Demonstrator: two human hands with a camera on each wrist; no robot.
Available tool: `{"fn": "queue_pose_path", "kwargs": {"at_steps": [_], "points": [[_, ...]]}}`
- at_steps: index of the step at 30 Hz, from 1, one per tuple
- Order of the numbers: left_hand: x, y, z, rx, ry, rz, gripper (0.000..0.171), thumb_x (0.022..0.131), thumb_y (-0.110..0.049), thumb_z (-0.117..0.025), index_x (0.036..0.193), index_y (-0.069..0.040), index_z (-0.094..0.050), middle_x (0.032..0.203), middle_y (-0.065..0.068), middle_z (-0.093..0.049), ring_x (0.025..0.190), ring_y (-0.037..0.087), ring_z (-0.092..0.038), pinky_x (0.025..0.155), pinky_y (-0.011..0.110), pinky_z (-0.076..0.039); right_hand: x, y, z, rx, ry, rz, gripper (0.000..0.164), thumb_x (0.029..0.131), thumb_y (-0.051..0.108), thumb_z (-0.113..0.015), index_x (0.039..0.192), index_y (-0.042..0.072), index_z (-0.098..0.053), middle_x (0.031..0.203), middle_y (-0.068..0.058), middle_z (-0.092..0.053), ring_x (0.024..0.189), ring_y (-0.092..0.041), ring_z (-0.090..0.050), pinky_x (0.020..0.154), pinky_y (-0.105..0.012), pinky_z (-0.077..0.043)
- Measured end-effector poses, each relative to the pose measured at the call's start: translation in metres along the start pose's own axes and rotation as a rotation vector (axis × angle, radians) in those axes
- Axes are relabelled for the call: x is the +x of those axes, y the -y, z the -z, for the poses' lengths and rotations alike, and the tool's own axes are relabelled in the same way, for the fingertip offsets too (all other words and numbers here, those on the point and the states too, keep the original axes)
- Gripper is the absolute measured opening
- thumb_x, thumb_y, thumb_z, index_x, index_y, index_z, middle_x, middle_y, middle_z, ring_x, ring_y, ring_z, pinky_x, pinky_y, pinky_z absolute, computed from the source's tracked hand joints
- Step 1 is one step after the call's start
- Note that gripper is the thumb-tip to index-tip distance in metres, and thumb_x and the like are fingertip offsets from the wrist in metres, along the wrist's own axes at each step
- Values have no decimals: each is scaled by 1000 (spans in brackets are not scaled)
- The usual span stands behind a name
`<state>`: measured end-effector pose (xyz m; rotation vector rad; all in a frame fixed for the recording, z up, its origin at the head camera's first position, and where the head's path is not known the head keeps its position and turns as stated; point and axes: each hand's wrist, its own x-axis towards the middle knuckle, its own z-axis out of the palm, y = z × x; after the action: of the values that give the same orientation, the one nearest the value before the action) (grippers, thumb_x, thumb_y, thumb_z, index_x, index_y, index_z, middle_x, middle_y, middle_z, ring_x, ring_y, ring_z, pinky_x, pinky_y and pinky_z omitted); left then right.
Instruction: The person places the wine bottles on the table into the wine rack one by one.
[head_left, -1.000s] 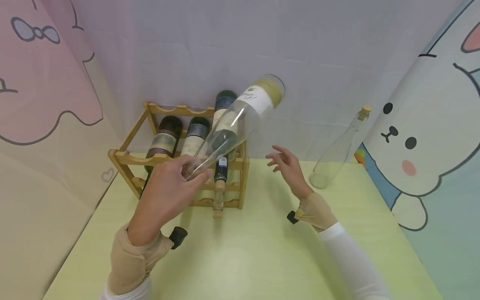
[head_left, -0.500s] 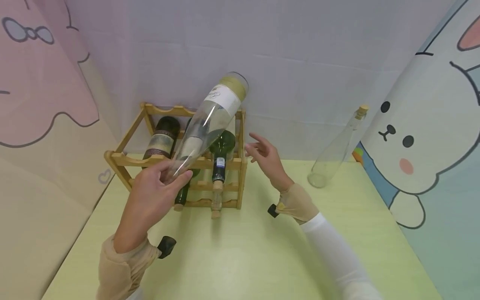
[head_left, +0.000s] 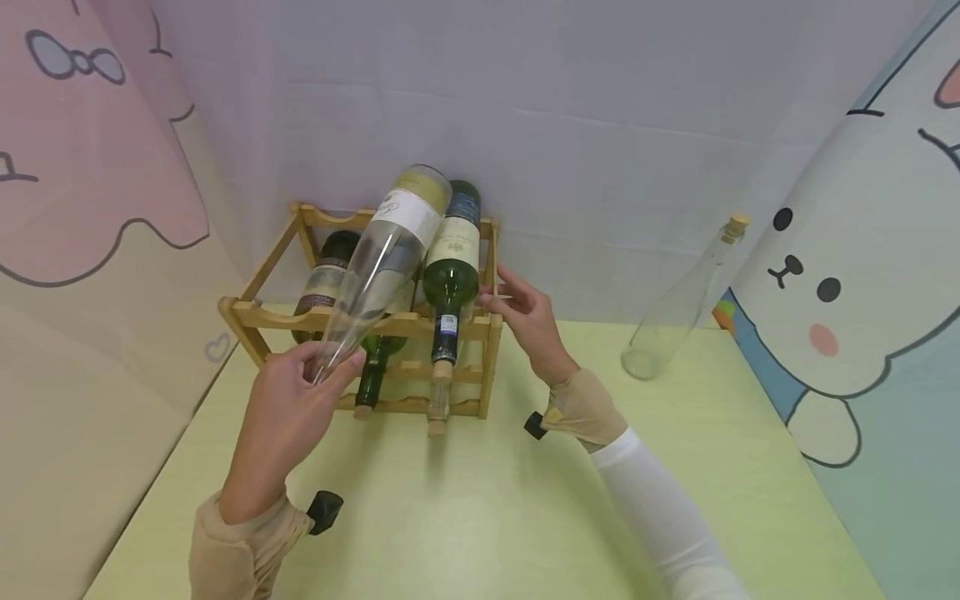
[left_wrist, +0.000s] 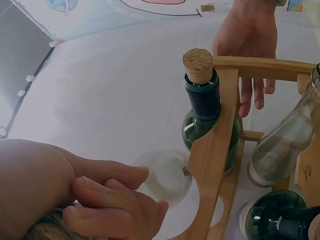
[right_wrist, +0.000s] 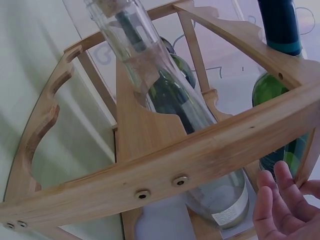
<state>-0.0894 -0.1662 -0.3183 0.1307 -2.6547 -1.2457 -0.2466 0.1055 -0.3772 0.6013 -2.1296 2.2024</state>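
My left hand (head_left: 288, 425) grips a clear glass bottle (head_left: 408, 212) by its neck. This bottle slants over the wooden wine rack (head_left: 258, 317), its gold-and-white-labelled base up and away from me. My right hand (head_left: 536, 333) is at the rack's right side, fingers extended near the side frame; whether they touch it I cannot tell. On the rack's top right lies a corked green wine bottle (head_left: 453, 250). Left of it, another green wine bottle (head_left: 372, 375) shows its corked neck below the front rail. A dark labelled bottle (head_left: 326, 279) lies at the left.
Lower in the rack, a clear corked bottle (head_left: 438, 404) pokes its neck out at the front. A clear bottle with a cork (head_left: 667, 321) stands on the pale table (head_left: 465, 517) at the right. A fabric backdrop (head_left: 600, 183) hangs behind the rack.
My left hand has moved left with the clear bottle, whose base swung left, uncovering the right green bottle. My right hand has moved left to the rack's side.
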Motion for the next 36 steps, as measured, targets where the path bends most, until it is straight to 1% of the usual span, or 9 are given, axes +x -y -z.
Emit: {"fn": "queue_pose_path", "kwargs": {"at_steps": [6, 14, 17, 21, 24, 26, 28, 31, 36], "points": [[-2, 4, -4, 21, 9, 49, 67, 92, -65, -56, 117, -3, -64, 87, 10, -60, 70, 23, -52, 58, 32, -42, 0, -3, 0, 6, -7, 25, 65, 97, 18, -64, 153, 2, -36, 123, -25, -59, 98, -13, -66, 97, -35, -43], [-4, 11, -8, 32, 8, 83, 64, 93, -62, -56, 117, -3, -62, 80, 8, -55, 67, 22, -49, 55, 32, -39, 0, -4, -1, 28, -16, 37, 63, 97, 16, -64, 153, 3, -37, 124, -29, -57, 105, -30, -63, 96, -36, -44], [-5, 12, -11, 24, 17, 89, 64, 95, -61, -54, 120, -3, -61, 81, 7, -54, 68, 22, -48, 57, 33, -39, -2, -4, -1, 39, -23, 28, 63, 98, 15, -64, 153, 3, -37, 125, -31, -56, 104, -28, -63, 96, -36, -45], [-7, 13, -14, -35, 25, 49, 54, 100, -54, -50, 119, -4, -60, 79, 8, -53, 64, 21, -47, 54, 31, -39, -2, -4, -3, 55, -17, 38, 63, 98, 15, -63, 154, 3, -36, 127, -33, -53, 99, -14, -65, 96, -37, -44], [-10, 14, -14, -111, 48, 21, 42, 104, -42, -49, 119, -4, -58, 80, 9, -54, 63, 19, -48, 52, 29, -39, -2, -5, -5, 62, -21, 45, 63, 98, 15, -64, 153, 3, -36, 126, -34, -53, 97, -11, -65, 96, -37, -44], [-12, 15, -14, -164, 66, 5, 37, 105, -35, -48, 121, -3, -56, 81, 10, -54, 65, 19, -49, 52, 28, -40, -2, -5, -5, 66, -25, 47, 63, 97, 15, -64, 153, 4, -37, 126, -34, -53, 96, -14, -65, 96, -37, -44], [-12, 17, -14, -215, 83, -9, 33, 106, -32, -48, 121, -3, -55, 80, 11, -53, 65, 18, -49, 53, 28, -41, -2, -6, -6, 74, -28, 46, 63, 97, 15, -64, 153, 4, -37, 126, -35, -53, 100, -26, -64, 97, -37, -44], [-13, 18, -15, -292, 121, -32, 30, 106, -30, -49, 119, -3, -53, 76, 11, -51, 59, 15, -48, 49, 27, -39, -2, -7, -5, 70, -34, 49, 64, 97, 17, -65, 153, 4, -37, 123, -32, -56, 102, -35, -62, 97, -36, -44], [-11, 16, -17, -285, 153, -31, 36, 106, -36, -48, 124, -5, -50, 74, 9, -50, 54, 13, -44, 47, 28, -37, -1, -8, -5, 52, -45, 46, 64, 98, 17, -64, 153, 3, -37, 119, -22, -62, 103, -38, -61, 98, -35, -43]]}}
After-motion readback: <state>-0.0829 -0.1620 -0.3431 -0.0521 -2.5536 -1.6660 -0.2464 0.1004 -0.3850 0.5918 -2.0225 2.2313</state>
